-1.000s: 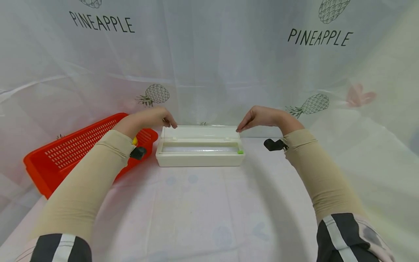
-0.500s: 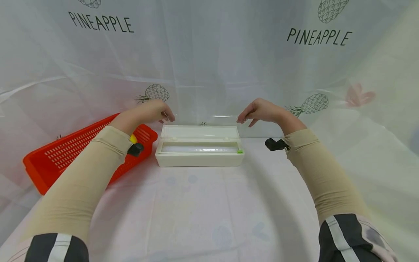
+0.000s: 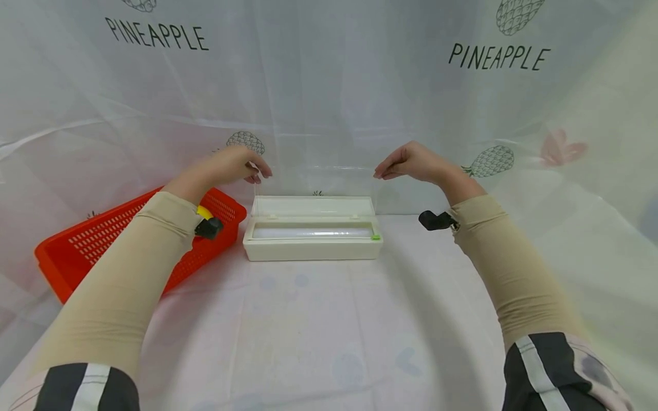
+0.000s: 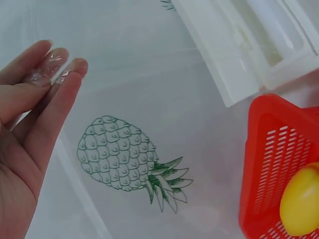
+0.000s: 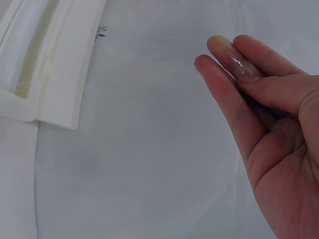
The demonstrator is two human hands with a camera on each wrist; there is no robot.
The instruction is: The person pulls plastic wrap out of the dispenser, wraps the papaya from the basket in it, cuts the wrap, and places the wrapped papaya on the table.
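Observation:
A white cling film dispenser (image 3: 313,250) stands on the table, its lid raised at the back and the roll visible inside. A clear sheet of cling film (image 3: 346,168) rises from it, seen mainly by its glints. The left hand (image 3: 239,164) pinches one corner, above and behind the box's left end; in the left wrist view, crumpled cling film (image 4: 53,59) shines between thumb and fingers. Above the box's right end, the right hand (image 3: 413,161) pinches the other corner, where cling film (image 5: 237,62) glistens on a fingertip in the right wrist view.
A red perforated basket (image 3: 97,245) sits left of the dispenser, partly behind the left forearm. Inside it lies a smooth yellow object (image 4: 301,201), only partly seen. A white curtain (image 3: 329,85) printed with pineapples hangs behind. A small green slider (image 3: 376,237) is on the dispenser's front right.
Both hands have risen from the raised lid, drawing the cling film upward between them. The dispenser stays in place.

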